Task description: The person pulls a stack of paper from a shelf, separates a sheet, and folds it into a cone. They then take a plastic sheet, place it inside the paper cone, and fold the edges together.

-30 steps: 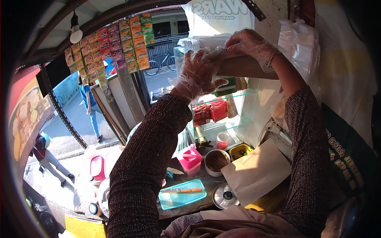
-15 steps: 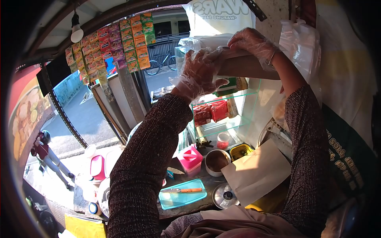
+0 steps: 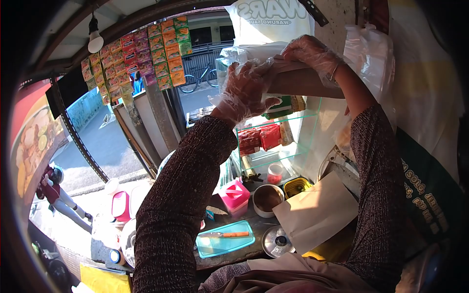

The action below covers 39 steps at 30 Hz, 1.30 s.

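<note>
Both my hands wear clear plastic gloves and are raised to the top of a glass cabinet (image 3: pixel 312 110). My left hand (image 3: pixel 244 90) pinches the near edge of a sheet of brown paper (image 3: pixel 300 82) that lies on the cabinet's top. My right hand (image 3: pixel 309 51) grips the far top edge of the same paper. A bundle of white plastic bags (image 3: pixel 246 51) sits just behind my left fingers. What lies under the paper is hidden.
The cabinet's shelves hold red packets (image 3: pixel 259 137). On the counter below are a pink box (image 3: pixel 233 194), a bowl (image 3: pixel 266 199), a yellow basket (image 3: pixel 295 185), a teal tray (image 3: pixel 215 246) with an orange-handled knife (image 3: pixel 225 234), a pot lid (image 3: pixel 276 241) and another paper sheet (image 3: pixel 315 211). Sachet strips (image 3: pixel 141 56) hang at the left.
My hands have barely shifted on the brown paper. A person in blue who was walking on the street outside has gone from view.
</note>
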Tool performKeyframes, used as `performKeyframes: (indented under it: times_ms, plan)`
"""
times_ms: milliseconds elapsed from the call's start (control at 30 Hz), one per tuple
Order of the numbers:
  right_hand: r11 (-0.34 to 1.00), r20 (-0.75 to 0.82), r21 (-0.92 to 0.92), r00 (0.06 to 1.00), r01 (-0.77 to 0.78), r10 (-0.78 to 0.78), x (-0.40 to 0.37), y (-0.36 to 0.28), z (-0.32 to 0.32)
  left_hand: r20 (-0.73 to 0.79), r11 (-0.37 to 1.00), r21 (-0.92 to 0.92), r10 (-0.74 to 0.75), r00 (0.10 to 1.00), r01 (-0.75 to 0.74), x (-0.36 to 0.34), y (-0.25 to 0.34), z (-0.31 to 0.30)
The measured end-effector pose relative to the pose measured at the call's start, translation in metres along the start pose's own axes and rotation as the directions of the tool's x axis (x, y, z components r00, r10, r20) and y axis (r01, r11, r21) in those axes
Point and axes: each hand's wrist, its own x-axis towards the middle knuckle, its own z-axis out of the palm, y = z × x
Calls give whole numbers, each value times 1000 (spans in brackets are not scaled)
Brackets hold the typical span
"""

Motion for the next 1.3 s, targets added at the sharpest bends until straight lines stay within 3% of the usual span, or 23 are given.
performKeyframes:
  times_ms: [167,233,267,300,467,533,567,600,667,700,733,767,833,867,900,933,967,1000,1067,1100,1167,1233,1300]
  plan:
    - [990,-121,-133,991,36,-52,-2,-3,3,26,994,-102,-34,999,36,5,-1,-4]
    - [981,-206,-191,976,27,-67,-5,-1,6,-74,937,-345,-90,993,59,11,-2,-1]
    - [967,-207,-215,962,135,-180,-9,1,6,-75,937,-344,-90,993,59,10,-2,0]
    - [941,-206,-240,934,240,-291,-13,2,6,-83,899,-425,-157,984,108,10,1,-4]
    - [929,-270,-219,896,298,-352,-38,-4,14,-25,689,-665,-408,913,290,13,-5,3]
    - [933,-264,-184,899,308,-349,-47,-8,18,-282,760,-568,-540,793,315,12,-3,7]
    - [921,-297,-208,876,330,-381,-50,-8,21,-195,730,-490,-624,757,476,9,-1,10]
    - [907,-329,-233,850,350,-413,-52,-8,24,-195,730,-489,-625,756,477,12,2,13]
    - [914,-300,-224,868,338,-395,-55,-7,26,147,281,-658,-862,486,698,16,8,20]
    - [919,-269,-218,885,327,-379,-56,-8,26,148,280,-658,-862,485,699,16,4,27]
    - [920,-269,-217,886,327,-379,-56,-9,25,385,-20,-815,-766,515,579,17,-1,33]
    - [922,-244,-145,890,359,-385,-55,-9,23,560,-351,-827,-591,581,439,17,-4,39]
    - [919,-222,-73,892,387,-393,-53,-8,21,653,-439,-757,-526,545,484,24,2,21]
    - [969,-223,14,946,246,-236,-51,-6,21,736,-519,-676,-452,504,523,27,5,13]
    - [990,-210,100,975,97,-74,-49,-4,21,736,-519,-677,-451,505,522,23,4,23]
    - [990,-209,100,975,97,-74,-47,0,21,637,-465,-762,-416,649,451,13,0,44]
    - [946,-171,323,984,8,50,-45,3,22,519,-415,-834,-368,771,363,6,-3,61]
    - [846,-106,526,981,-84,163,-43,1,22,520,-415,-834,-369,771,363,4,-4,68]
    - [821,-105,570,988,-31,110,-49,-3,21,25,190,-979,-218,976,68,1,-7,83]
    - [791,-109,611,992,22,56,-51,-6,21,27,189,-979,-218,976,69,4,-7,81]
    - [823,-111,568,990,-11,90,-46,-6,23,476,-515,-803,-252,843,299,10,-8,77]
    - [852,-114,522,986,-45,123,-45,-6,22,516,-481,-808,-296,804,342,12,-1,71]
    - [979,-118,200,993,24,-1,-46,-6,21,552,-446,-808,-341,761,386,11,0,73]
